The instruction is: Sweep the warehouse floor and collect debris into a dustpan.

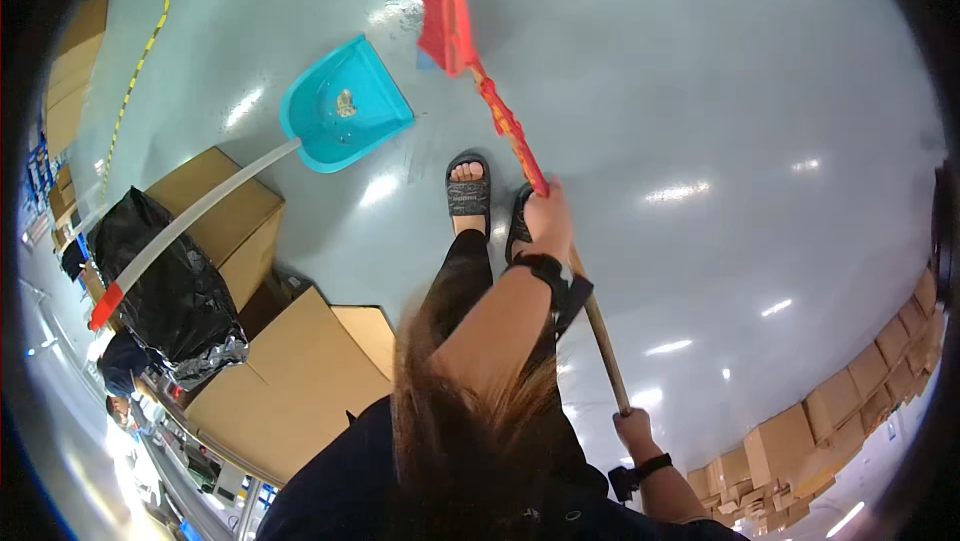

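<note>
While the left hand [548,226] clamps the red broom [505,125], the right hand [632,428] grips behind, turquoise dustpan [363,123] forward-left of both!

Dustpan [378,111] on flr [720,91], L of broom [507,128].

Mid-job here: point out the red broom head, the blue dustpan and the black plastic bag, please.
Red broom head [445,19]: head view, middle of the head.
Blue dustpan [372,119]: head view, bare pan floor.
Black plastic bag [172,303]: head view, middle of its side.
</note>
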### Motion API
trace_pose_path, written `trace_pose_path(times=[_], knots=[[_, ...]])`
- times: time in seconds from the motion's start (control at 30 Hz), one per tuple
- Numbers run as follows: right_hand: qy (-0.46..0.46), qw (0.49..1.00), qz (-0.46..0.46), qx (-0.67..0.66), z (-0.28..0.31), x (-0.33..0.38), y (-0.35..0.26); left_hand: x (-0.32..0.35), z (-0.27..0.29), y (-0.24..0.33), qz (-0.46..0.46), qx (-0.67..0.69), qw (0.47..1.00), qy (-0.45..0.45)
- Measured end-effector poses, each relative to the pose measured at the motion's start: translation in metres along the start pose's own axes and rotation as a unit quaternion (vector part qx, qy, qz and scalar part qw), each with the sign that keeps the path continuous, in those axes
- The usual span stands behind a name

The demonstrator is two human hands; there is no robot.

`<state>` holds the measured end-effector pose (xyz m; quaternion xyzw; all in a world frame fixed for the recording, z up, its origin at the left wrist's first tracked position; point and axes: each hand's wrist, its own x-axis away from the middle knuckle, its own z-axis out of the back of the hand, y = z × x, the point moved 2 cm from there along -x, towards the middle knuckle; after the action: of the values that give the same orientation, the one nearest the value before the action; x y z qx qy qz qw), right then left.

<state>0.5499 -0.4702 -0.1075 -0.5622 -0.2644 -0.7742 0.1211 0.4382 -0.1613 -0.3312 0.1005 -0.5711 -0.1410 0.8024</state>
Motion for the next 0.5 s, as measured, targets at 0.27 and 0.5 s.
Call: trace_pose_path(times=[0.27,0.5], knots=[[0.026,0.997,0.062,0.034,-0.001,-0.012,-0.078,0.001,0.084,0.077,0.147,0.172,0.974,-0.014],[-0.147,0.981,0.106,-0.072,0.018,-0.025,-0.151,-0.023,0.090,0.129,0.048,0.216,0.975,-0.022]])
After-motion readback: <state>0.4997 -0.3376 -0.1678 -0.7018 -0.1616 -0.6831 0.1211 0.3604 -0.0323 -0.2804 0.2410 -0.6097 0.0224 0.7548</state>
